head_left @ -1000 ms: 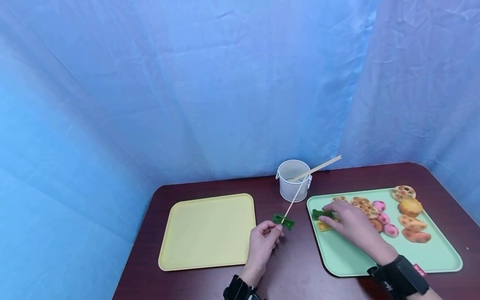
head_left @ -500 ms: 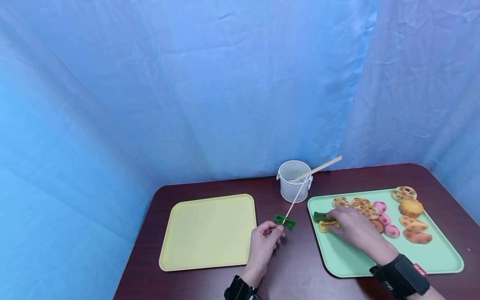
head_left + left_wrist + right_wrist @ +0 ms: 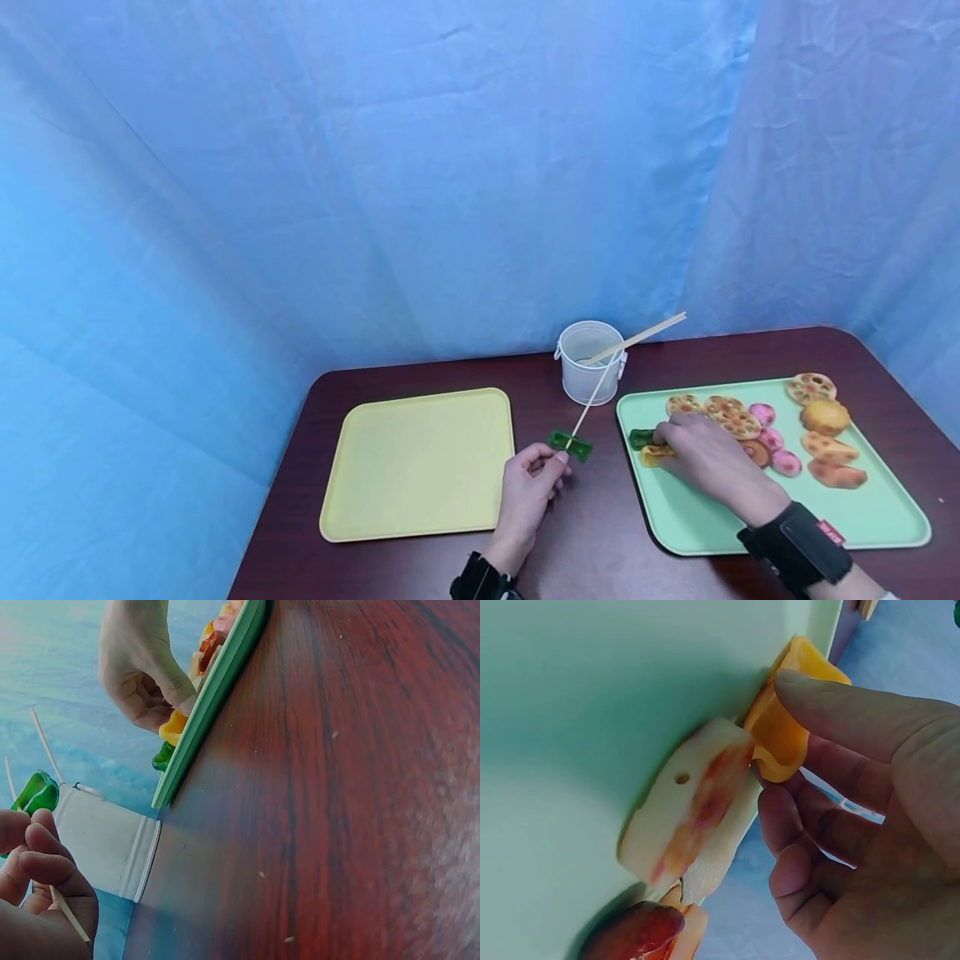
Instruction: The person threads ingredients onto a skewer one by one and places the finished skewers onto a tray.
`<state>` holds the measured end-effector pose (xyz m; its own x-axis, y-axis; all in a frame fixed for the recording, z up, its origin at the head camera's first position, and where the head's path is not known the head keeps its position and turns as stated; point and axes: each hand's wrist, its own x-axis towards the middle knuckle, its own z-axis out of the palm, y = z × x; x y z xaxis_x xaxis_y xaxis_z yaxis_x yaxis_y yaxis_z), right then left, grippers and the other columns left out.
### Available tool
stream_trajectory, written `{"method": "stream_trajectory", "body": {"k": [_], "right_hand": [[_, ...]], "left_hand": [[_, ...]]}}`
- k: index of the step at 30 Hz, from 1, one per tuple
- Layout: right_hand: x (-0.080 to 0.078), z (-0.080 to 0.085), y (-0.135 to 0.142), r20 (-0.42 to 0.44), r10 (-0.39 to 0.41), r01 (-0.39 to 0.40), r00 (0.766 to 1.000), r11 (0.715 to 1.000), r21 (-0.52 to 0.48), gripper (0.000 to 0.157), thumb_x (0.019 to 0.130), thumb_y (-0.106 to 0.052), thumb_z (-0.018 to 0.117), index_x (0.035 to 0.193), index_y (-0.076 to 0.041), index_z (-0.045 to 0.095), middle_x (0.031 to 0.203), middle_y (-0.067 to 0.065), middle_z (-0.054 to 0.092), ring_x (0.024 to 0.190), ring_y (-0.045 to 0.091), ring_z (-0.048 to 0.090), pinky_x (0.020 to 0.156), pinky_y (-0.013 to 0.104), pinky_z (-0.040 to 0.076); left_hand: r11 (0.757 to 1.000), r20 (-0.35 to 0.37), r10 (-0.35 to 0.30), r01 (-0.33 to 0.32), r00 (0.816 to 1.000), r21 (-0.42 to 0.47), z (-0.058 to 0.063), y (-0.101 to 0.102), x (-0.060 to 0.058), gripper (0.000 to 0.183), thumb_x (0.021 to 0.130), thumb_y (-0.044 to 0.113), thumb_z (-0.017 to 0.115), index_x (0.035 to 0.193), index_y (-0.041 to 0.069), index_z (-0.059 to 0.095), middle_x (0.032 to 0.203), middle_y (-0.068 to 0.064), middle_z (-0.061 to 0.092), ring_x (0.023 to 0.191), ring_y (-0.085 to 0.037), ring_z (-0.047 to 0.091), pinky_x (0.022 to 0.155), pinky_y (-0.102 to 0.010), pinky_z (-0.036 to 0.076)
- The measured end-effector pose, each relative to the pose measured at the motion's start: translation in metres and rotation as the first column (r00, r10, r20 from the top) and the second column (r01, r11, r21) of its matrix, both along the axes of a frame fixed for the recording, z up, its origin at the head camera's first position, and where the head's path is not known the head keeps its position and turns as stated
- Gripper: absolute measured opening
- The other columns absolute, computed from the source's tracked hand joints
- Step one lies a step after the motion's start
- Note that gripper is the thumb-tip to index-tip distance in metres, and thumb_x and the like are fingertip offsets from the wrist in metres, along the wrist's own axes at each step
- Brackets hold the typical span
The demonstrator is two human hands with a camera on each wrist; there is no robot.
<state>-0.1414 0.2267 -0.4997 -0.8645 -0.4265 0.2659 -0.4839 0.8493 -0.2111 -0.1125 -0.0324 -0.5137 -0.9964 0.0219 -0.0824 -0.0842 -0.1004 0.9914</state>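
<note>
My left hand (image 3: pixel 527 492) pinches a thin wooden skewer (image 3: pixel 597 395) low on its shaft. A green pepper piece (image 3: pixel 582 452) is threaded on that skewer, just beyond the fingertips. Over the left part of the green tray (image 3: pixel 705 529) is my right hand (image 3: pixel 716 462), its thumb and fingers pinching a yellow pepper piece (image 3: pixel 780 739). Beside it lies another green pepper piece (image 3: pixel 641 439). In the right wrist view a pale slab with reddish-brown marks (image 3: pixel 682 810) lies against the yellow piece, and a dark red glossy piece (image 3: pixel 634 930) is below.
A white bucket (image 3: pixel 576 385) holding wooden skewers (image 3: pixel 651 332) stands at the back, behind the left hand's skewer. The yellow tray (image 3: pixel 420 467) is at left. Lotus root slices (image 3: pixel 738 423), pink round pieces (image 3: pixel 786 463) and a yellow-brown round piece (image 3: pixel 825 417) occupy the green tray.
My right hand has shifted from the loose green pepper piece to the yellow one and now pinches it. The left hand and its skewer stay nearly still.
</note>
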Motion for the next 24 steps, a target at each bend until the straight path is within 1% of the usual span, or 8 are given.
{"method": "stream_trajectory", "body": {"k": [7, 11, 14, 18, 20, 24], "right_hand": [[0.001, 0.002, 0.0, 0.003, 0.014, -0.014, 1.0, 1.0, 0.014, 0.024, 0.068, -0.016, 0.083, 0.072, -0.019, 0.059, 0.069, -0.008, 0.05, 0.062, 0.011, 0.046, 0.056, 0.031, 0.04], [0.003, 0.003, 0.002, 0.061, 0.02, -0.02, 0.998, 1.0, -0.007, 0.023, 0.07, -0.016, 0.082, 0.073, -0.019, 0.059, 0.069, -0.009, 0.05, 0.062, 0.009, 0.043, 0.057, 0.03, 0.038], [0.004, 0.006, 0.003, 0.125, 0.009, -0.005, 0.992, 0.999, -0.035, 0.021, 0.071, -0.016, 0.08, 0.075, -0.019, 0.06, 0.07, -0.009, 0.05, 0.063, 0.009, 0.042, 0.057, 0.029, 0.038], [0.004, 0.01, 0.003, 0.173, -0.012, 0.024, 0.985, 0.997, -0.068, 0.017, 0.072, -0.017, 0.079, 0.077, -0.018, 0.063, 0.073, -0.009, 0.054, 0.065, 0.008, 0.046, 0.059, 0.029, 0.042], [0.004, 0.011, 0.003, 0.189, -0.023, 0.04, 0.982, 0.995, -0.087, 0.016, 0.074, -0.019, 0.079, 0.079, -0.017, 0.064, 0.075, -0.009, 0.057, 0.067, 0.008, 0.049, 0.059, 0.03, 0.044], [0.004, 0.014, 0.003, 0.241, -0.071, 0.105, 0.968, 0.985, -0.134, 0.015, 0.077, -0.024, 0.077, 0.085, -0.017, 0.066, 0.077, -0.009, 0.061, 0.069, 0.006, 0.055, 0.061, 0.031, 0.047]], "left_hand": [[1.0, 0.01, -0.011, 0.011, 1.0, -0.013, -0.002, -0.002, -0.001, 0.021, 0.086, 0.017, 0.069, 0.085, -0.004, 0.065, 0.07, -0.004, 0.065, 0.054, -0.01, 0.051, 0.045, -0.017, 0.035], [1.0, 0.023, -0.012, 0.012, 1.0, -0.018, -0.003, -0.002, -0.001, 0.021, 0.087, 0.018, 0.068, 0.085, -0.002, 0.065, 0.07, -0.003, 0.065, 0.054, -0.011, 0.051, 0.044, -0.018, 0.035], [1.0, 0.028, -0.009, 0.01, 1.0, -0.02, -0.004, -0.003, -0.001, 0.02, 0.087, 0.018, 0.068, 0.085, -0.002, 0.066, 0.07, -0.002, 0.065, 0.054, -0.01, 0.051, 0.044, -0.018, 0.035], [1.0, 0.03, -0.008, 0.009, 1.0, -0.022, -0.004, -0.003, -0.001, 0.02, 0.087, 0.018, 0.068, 0.085, -0.002, 0.066, 0.07, -0.003, 0.065, 0.054, -0.011, 0.051, 0.044, -0.018, 0.035], [1.0, 0.03, -0.008, 0.009, 1.0, -0.024, -0.004, -0.003, -0.001, 0.02, 0.087, 0.018, 0.068, 0.085, -0.001, 0.065, 0.071, -0.006, 0.066, 0.054, -0.011, 0.051, 0.044, -0.018, 0.035], [0.999, 0.029, -0.01, 0.011, 1.0, -0.034, -0.004, -0.003, -0.001, 0.02, 0.087, 0.019, 0.068, 0.084, -0.001, 0.065, 0.073, -0.011, 0.067, 0.054, -0.012, 0.051, 0.044, -0.018, 0.035]]}}
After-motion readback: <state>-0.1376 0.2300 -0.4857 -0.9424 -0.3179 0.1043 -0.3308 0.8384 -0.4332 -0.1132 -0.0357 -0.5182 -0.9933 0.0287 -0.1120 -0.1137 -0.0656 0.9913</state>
